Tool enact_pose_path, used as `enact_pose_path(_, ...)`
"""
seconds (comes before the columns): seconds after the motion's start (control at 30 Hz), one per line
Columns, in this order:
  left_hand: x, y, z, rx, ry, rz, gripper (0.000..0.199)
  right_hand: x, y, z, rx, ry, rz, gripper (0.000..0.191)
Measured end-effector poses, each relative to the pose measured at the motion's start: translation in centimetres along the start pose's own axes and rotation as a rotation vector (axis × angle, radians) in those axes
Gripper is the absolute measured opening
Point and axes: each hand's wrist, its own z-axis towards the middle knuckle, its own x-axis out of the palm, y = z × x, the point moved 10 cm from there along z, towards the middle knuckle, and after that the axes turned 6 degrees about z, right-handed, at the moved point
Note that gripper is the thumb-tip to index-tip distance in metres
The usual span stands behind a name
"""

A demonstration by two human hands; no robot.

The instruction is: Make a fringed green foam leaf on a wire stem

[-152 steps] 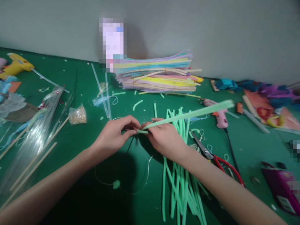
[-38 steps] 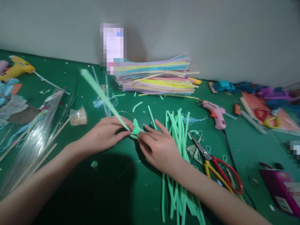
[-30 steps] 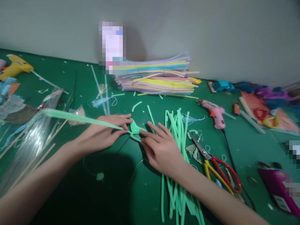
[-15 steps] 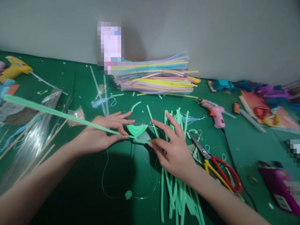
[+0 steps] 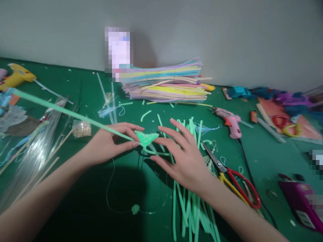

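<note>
My left hand (image 5: 113, 137) pinches a long green pipe cleaner (image 5: 73, 116) between thumb and fingers; its free end slants up to the left. Just beyond the fingertips is a small green triangular piece (image 5: 146, 137) of folded pipe cleaner. A short green end (image 5: 157, 153) bends out below it to the right. My right hand (image 5: 181, 154) has its fingers spread, with the index fingertip at the triangle's right edge and the thumb below, under the short end. A clear thread (image 5: 107, 191) with a small green lump (image 5: 135, 209) hangs or lies below the hands; I cannot tell which.
Loose green pipe cleaners (image 5: 190, 208) lie under and beside my right forearm, near scissors (image 5: 222, 166). A pink glue gun (image 5: 233, 124) with a cord is farther right, a yellow glue gun (image 5: 20, 75) far left. Bundled coloured pipe cleaners (image 5: 166, 82) stand by the wall.
My right thumb and index finger have parted from the short green end. The index finger has moved up to the triangle. The triangle now sits closer to my left fingertips.
</note>
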Motion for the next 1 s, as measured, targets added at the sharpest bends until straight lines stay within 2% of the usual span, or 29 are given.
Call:
enact_pose_path(0.1, 0.2, -0.6, 0.0, 0.036, 0.014, 0.003, 0.007, 0.7, 0.7, 0.6, -0.039, 0.0, 0.021, 0.034)
enact_pose_path(0.23, 0.3, -0.9, -0.2, 0.049, 0.036, -0.025, 0.006, 1.3, 0.8, 1.1, -0.076, -0.001, 0.053, 0.023)
enact_pose_path(0.63, 0.2, -0.3, -0.3, -0.029, 0.051, -0.17, 0.009, 0.0, 1.7, 0.9, -0.18, -0.137, 0.067, 0.011)
enact_pose_path(0.77, 0.3, 0.5, -0.5, -0.16, -0.006, -0.36, 0.012, -0.5, 1.2, 1.0, -0.161, -0.155, 0.169, 0.016)
enact_pose_path(0.83, 0.9, 1.1, -0.8, -0.265, -0.026, -0.55, 0.032, -0.6, 0.8, 1.1, -0.132, -0.143, 0.262, 0.021)
enact_pose_path(0.9, 2.2, 1.7, -1.2, -0.394, 0.014, -0.702, 0.055, -0.5, 0.6, 1.1, -0.11, -0.131, 0.336, 0.024)
enact_pose_path(0.93, 2.9, 2.0, -1.5, -0.459, 0.047, -0.743, 0.059, -0.4, 0.5, 1.1, -0.099, -0.13, 0.362, 0.025)
enact_pose_path(1.0, 3.6, 2.6, -2.0, -0.551, 0.08, -0.771, 0.053, -0.4, 0.0, 1.1, -0.048, -0.126, 0.421, 0.025)
